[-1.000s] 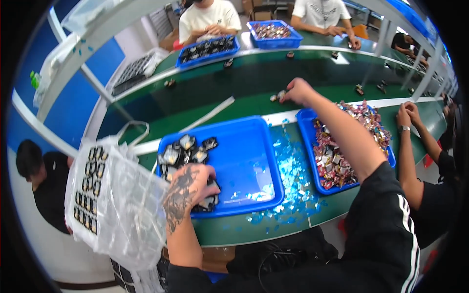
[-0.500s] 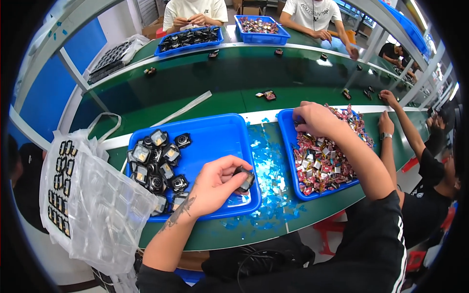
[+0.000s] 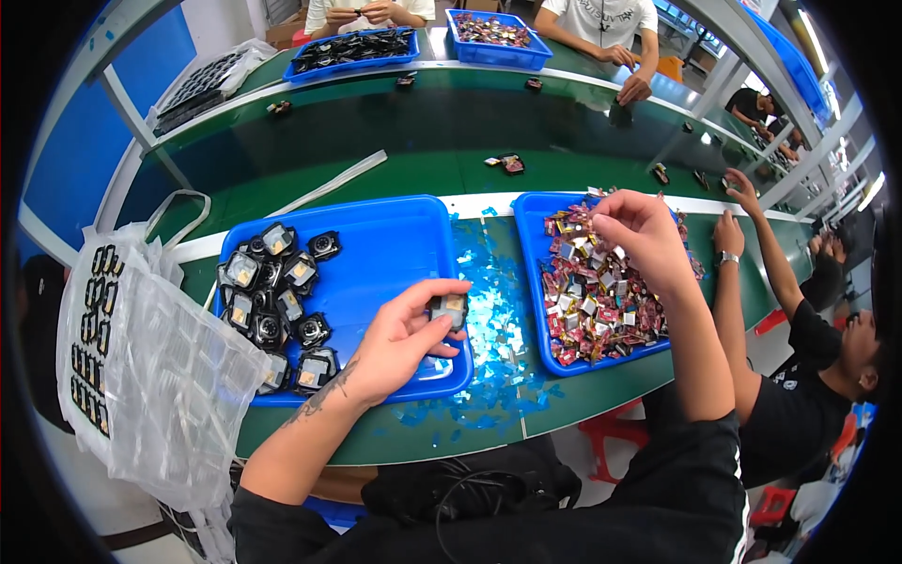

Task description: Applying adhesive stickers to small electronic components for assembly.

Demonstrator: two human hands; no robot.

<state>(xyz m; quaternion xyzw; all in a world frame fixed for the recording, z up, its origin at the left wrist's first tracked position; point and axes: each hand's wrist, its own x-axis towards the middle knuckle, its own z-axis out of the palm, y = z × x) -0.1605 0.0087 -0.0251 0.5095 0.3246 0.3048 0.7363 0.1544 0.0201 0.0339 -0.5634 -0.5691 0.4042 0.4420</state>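
Observation:
My left hand (image 3: 399,340) pinches a dark square watch case (image 3: 455,310) between thumb and fingers, above the right side of a blue tray (image 3: 381,246). Several similar black watch cases (image 3: 271,273) lie bunched in that tray's left half. Over a second blue tray (image 3: 532,291) on the right hangs my right hand (image 3: 646,237), thumb and fingers drawn together; what they hold, if anything, is too small to make out. That tray is heaped with small red, white and gold electronic parts (image 3: 601,301).
Shiny blue film scraps (image 3: 496,329) litter the bench between the trays. A plastic bag with black parts (image 3: 150,376) hangs at the left. Beyond the white edge, a green conveyor belt (image 3: 423,122) carries a few small assemblies (image 3: 510,164). Co-workers' arms (image 3: 733,273) are close on the right.
My right hand has lifted away from the parts heap's far left corner and shifted slightly right. The watch case in my left hand has turned more face-up. The view has shifted a little.

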